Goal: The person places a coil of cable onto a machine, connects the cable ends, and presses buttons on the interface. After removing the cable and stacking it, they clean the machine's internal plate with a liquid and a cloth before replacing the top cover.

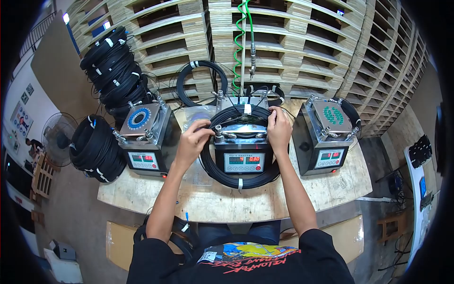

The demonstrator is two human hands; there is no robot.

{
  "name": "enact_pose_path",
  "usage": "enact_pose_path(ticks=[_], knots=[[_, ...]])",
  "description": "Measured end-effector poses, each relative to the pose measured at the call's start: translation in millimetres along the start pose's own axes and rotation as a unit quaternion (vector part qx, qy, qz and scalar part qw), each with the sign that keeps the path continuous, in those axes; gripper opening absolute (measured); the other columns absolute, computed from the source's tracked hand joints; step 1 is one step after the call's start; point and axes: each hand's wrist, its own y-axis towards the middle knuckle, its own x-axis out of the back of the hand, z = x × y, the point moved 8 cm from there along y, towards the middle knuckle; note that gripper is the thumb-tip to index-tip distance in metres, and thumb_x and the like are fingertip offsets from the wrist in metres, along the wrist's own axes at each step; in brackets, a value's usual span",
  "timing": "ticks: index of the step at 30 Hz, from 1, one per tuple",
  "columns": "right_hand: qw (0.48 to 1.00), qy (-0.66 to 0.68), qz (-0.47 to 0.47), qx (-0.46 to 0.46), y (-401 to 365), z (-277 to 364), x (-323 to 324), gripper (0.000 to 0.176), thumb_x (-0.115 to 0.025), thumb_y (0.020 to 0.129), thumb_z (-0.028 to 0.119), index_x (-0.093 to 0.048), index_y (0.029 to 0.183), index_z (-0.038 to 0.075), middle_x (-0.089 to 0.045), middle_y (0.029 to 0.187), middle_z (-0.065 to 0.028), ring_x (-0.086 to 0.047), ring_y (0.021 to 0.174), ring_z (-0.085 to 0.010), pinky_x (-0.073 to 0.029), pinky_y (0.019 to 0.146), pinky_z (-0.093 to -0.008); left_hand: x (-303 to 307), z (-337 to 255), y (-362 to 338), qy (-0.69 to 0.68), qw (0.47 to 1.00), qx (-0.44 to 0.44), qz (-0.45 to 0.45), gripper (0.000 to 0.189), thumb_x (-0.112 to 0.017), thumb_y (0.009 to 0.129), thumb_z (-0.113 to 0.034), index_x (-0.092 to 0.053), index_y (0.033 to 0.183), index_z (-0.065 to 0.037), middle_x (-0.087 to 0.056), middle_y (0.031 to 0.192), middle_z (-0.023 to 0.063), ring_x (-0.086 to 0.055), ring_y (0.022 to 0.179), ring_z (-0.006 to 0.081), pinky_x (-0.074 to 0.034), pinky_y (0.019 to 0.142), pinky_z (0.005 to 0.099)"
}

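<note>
A coil of black cable [240, 182] with white ties stands around the front of the middle machine [244, 163], whose red digits show through the ring. At the coil's upper left, my left hand [193, 138] has its thumb and fingers pinched together beside a metal corner post [218, 130]. What lies between those fingertips is too small to make out. My right hand [279, 127] is closed over the coil's upper right side, fingers bent around the black cable. The machine's top plate is mostly hidden behind the upper strands.
Similar machines flank the middle one: the left machine [143, 160] carries a blue ring of parts, the right machine [327, 158] green parts. Black coils [116, 78] are stacked at left. Another coil [178, 85] leans on the pallets [175, 45]. A green air hose [253, 35] hangs above the wooden table [236, 203].
</note>
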Motion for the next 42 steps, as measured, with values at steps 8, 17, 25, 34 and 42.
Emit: enact_pose_path(ticks=[8, 17, 25, 34, 42], knots=[[1.0, 0.001, 0.012, 0.007, 0, 2, 1, 0.017, -0.054, 0.097, 0.013, -0.068, 0.1, 0.004, -0.07, 0.089, -0.016, -0.065, 0.084, -0.0356, -0.051, 0.074, -0.047, -13, 31, -15, -0.095, 0.983, 0.104, -0.115, 0.028, -0.066, 0.095, -0.003, -0.073, 0.121, -0.008, -0.059, 0.129, 0.013, -0.06, 0.114, 0.0249, -0.049, 0.095, 0.0368], [1.0, 0.002, -0.007, 0.018, -4, 2, 3, 0.018, -0.056, 0.096, 0.012, -0.07, 0.103, 0.004, -0.07, 0.089, -0.0153, -0.065, 0.083, -0.0346, -0.052, 0.074, -0.0462, -50, -26, -10, 0.167, 0.985, -0.028, -0.034, 0.054, -0.059, 0.081, 0.005, -0.071, 0.126, -0.021, -0.044, 0.152, 0.0198, -0.042, 0.139, 0.0435, -0.034, 0.115, 0.0516], [1.0, -0.004, 0.004, 0.005, -3, 3, 3, 0.019, -0.056, 0.096, 0.013, -0.07, 0.105, 0.004, -0.071, 0.092, -0.0152, -0.067, 0.087, -0.0347, -0.052, 0.076, -0.0462, -41, -7, -21, 0.019, 0.994, -0.028, -0.1, 0.028, -0.081, 0.086, -0.024, -0.061, 0.093, -0.005, -0.045, 0.144, 0.024, -0.047, 0.136, 0.0411, -0.039, 0.112, 0.052], [1.0, 0.001, 0.012, 0.009, -4, 1, 1, 0.02, -0.055, 0.097, 0.013, -0.07, 0.107, 0.004, -0.071, 0.094, -0.0158, -0.066, 0.088, -0.0348, -0.052, 0.077, -0.0463, -28, 13, -41, -0.043, 0.952, 0.037, -0.3, 0.014, -0.065, 0.095, -0.005, -0.06, 0.108, -0.002, -0.055, 0.121, 0.0176, -0.058, 0.116, 0.0306, -0.049, 0.101, 0.0417], [1.0, 0.015, 0.016, 0.019, -11, -1, 4, 0.024, -0.052, 0.099, 0.015, -0.069, 0.115, 0.009, -0.07, 0.098, -0.0191, -0.067, 0.091, -0.0392, -0.052, 0.077, -0.0478, -20, 11, -43, 0.026, 0.943, 0.146, -0.296, 0.013, -0.065, 0.097, -0.014, -0.066, 0.102, -0.001, -0.057, 0.096, 0.0109, -0.054, 0.087, 0.0254, -0.045, 0.08, 0.0371]])
